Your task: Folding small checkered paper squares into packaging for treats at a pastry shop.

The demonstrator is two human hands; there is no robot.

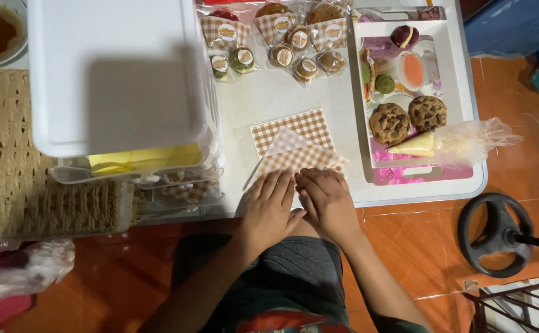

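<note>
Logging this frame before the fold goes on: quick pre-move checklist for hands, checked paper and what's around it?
1. Both hands on the sheet: ok. Left hand and right hand press flat on the near edge of the checked paper.
2. Paper lies on the white table, a corner already folded over: ok.
3. Space around the sheet: ok. Wrapped cookies sit beyond it, apart.
4. Tray to the right, with two chocolate-chip cookies and a piping bag: apart from the paper, ok.
5. Crease sharpness under the fingers: cannot tell.
</note>
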